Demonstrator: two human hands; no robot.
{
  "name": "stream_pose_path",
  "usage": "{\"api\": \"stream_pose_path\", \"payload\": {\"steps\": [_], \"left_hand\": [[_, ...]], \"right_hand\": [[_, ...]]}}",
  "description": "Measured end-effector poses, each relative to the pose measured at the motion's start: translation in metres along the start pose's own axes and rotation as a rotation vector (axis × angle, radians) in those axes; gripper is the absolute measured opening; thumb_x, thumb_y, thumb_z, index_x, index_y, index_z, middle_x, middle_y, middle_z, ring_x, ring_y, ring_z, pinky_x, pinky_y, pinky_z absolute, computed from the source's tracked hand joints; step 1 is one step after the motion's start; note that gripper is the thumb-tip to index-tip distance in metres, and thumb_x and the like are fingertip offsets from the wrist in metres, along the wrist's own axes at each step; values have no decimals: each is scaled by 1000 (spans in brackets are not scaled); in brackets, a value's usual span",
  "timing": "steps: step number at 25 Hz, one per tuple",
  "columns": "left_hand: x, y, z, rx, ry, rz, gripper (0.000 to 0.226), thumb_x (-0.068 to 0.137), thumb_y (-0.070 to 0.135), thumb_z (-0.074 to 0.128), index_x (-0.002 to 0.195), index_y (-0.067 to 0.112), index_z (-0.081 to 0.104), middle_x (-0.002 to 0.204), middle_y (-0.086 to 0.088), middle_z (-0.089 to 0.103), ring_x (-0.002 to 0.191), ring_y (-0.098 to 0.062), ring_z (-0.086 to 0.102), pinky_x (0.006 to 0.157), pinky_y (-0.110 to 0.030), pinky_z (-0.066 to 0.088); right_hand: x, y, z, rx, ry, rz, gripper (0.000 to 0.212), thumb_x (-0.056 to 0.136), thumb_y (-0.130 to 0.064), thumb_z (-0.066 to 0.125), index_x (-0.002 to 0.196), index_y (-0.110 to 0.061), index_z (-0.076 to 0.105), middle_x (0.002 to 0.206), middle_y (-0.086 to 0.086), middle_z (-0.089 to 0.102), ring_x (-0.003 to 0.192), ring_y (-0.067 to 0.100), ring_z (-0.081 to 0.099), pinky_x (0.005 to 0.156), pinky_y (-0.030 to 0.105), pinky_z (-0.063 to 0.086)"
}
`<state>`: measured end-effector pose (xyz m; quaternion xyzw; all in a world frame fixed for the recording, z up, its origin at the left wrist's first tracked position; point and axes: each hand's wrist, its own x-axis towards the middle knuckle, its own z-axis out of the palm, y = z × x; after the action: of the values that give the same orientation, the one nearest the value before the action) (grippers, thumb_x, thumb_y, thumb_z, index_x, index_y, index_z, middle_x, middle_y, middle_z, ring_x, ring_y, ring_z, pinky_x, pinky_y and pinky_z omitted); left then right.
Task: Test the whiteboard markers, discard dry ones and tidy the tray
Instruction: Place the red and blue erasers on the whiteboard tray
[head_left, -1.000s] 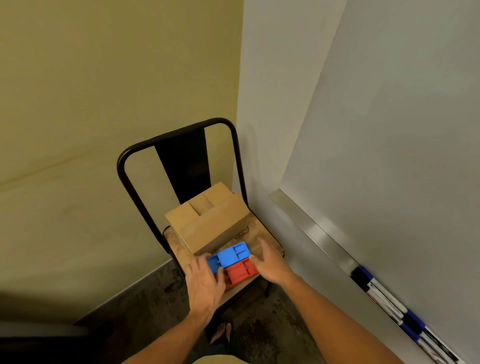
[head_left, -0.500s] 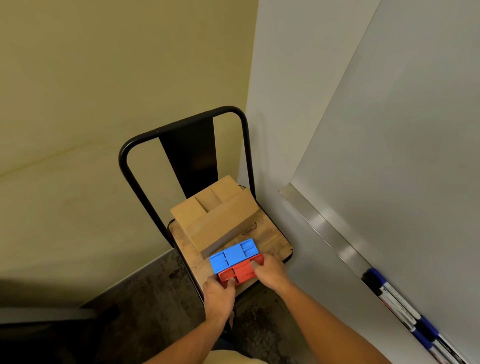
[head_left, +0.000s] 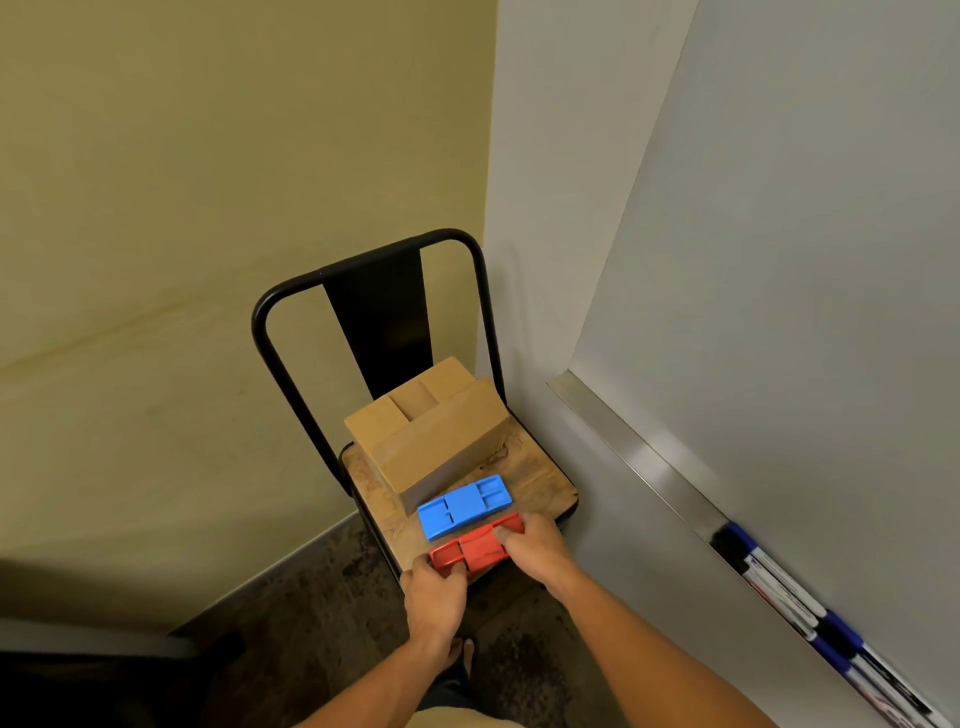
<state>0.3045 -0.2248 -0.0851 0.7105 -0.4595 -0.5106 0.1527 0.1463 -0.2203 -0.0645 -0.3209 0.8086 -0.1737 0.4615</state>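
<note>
A red plastic tray (head_left: 475, 546) lies at the front of the chair seat (head_left: 540, 480). My left hand (head_left: 435, 597) grips its near left end and my right hand (head_left: 535, 545) grips its right end. A blue tray (head_left: 464, 505) of the same shape lies just behind it, against a cardboard box (head_left: 431, 434). Several whiteboard markers (head_left: 795, 603) with blue and black caps lie in the metal ledge (head_left: 639, 452) under the whiteboard (head_left: 805, 260) at the right.
The black metal chair (head_left: 374, 312) stands in the corner between a yellow wall and a white wall. Dark floor shows below the seat, and my foot (head_left: 462, 654) is under its front edge.
Both hands slid off the blue tray and drew the red tray toward me, apart from the blue one. The camera has tilted so that the chair sits lower in view.
</note>
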Motion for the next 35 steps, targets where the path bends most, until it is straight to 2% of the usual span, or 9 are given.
{"api": "stream_pose_path", "payload": {"steps": [3,6,13,16,18,20,25,30,35], "left_hand": [[-13,6,2,-83,-44,50,46,77,35,63,121,23,55,114,-3,59,105,-20,58,99,-46,50],[-20,22,4,-115,-36,125,36,72,35,60,108,31,58,109,0,62,108,-19,58,100,-43,49],[-66,74,4,-112,-23,355,26,89,20,61,115,19,61,105,2,64,97,-15,60,89,-30,45],[-76,95,12,-28,-26,495,35,84,34,59,119,25,60,114,0,58,101,-13,59,97,-36,49],[-71,111,21,32,-27,550,39,80,44,55,118,35,60,114,2,57,102,-17,59,96,-41,51],[-56,126,33,72,-39,573,40,77,53,51,114,40,61,110,4,62,103,-19,60,95,-45,52],[-76,178,56,107,-165,676,25,79,42,55,101,37,66,108,1,66,101,-16,62,96,-40,50],[-52,198,102,214,-307,715,36,72,44,52,99,28,70,88,9,72,84,-11,68,85,-41,57],[-21,217,141,314,-412,714,36,74,31,57,104,16,71,88,1,72,83,-17,68,84,-41,57]], "right_hand": [[-1,17,-7,38,58,-7,32,78,-55,58,101,-34,65,110,-5,64,98,12,63,94,39,55],[-9,27,-21,91,101,-61,35,79,-53,57,105,-31,66,112,-2,62,97,12,64,93,38,56],[-76,28,-61,276,286,-160,42,84,-59,53,116,-32,61,114,-3,61,102,12,63,95,37,56],[-108,22,-84,327,376,-224,51,93,-50,55,137,-24,48,130,2,46,114,19,57,100,37,51],[-118,22,-98,350,432,-233,66,96,-45,55,152,-22,29,141,4,37,123,23,52,101,35,48],[-122,22,-109,375,467,-242,73,96,-45,56,156,-25,20,143,6,35,128,25,49,104,38,47],[-112,28,-130,465,557,-223,61,92,-43,58,147,-33,32,134,3,42,125,24,49,106,45,47],[-84,38,-142,496,624,-125,49,88,-37,62,134,-33,47,131,2,50,122,25,52,104,47,48],[-44,43,-143,504,654,51,51,89,-36,61,137,-32,45,144,6,42,131,30,45,112,46,41]]}}
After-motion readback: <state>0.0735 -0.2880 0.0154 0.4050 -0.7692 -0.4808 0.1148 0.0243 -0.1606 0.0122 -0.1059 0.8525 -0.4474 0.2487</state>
